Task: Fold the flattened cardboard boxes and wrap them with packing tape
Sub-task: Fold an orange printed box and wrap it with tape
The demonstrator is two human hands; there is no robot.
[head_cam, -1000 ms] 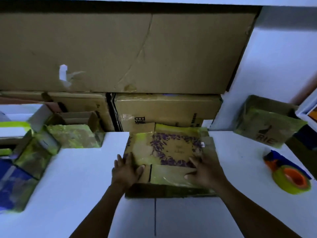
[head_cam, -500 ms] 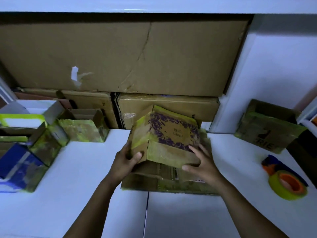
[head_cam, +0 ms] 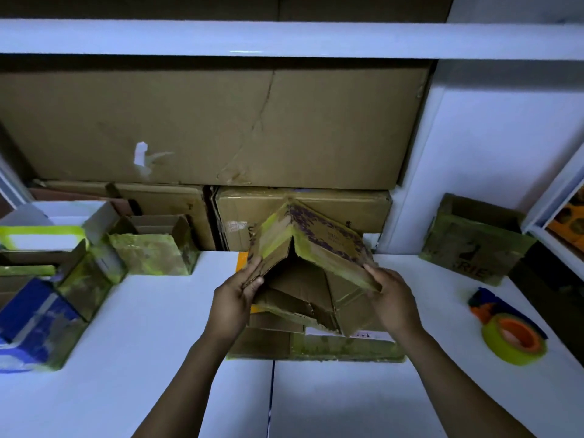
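A brown cardboard box (head_cam: 328, 240) with a purple floral print and yellow-green tape strips is held above the white table, partly opened into a tent shape with its inside flaps showing. My left hand (head_cam: 235, 297) grips its left edge. My right hand (head_cam: 390, 297) grips its lower right edge. Beneath it lies a stack of flattened cardboard (head_cam: 316, 346) with taped edges. A roll of yellow-green tape (head_cam: 513, 341) with an orange core lies on the table to the right, apart from both hands.
Several taped boxes stand at the left, among them a blue one (head_cam: 34, 320) and an open one (head_cam: 151, 245). Another taped box (head_cam: 474, 241) leans at the back right. Large cartons (head_cam: 205, 128) fill the shelf behind. The white table (head_cam: 347, 399) extends toward me.
Both hands lifted the printed box off the flat stack and raised it. It has gone from lying flat to opened up, its top panels peaked and inner flaps exposed.
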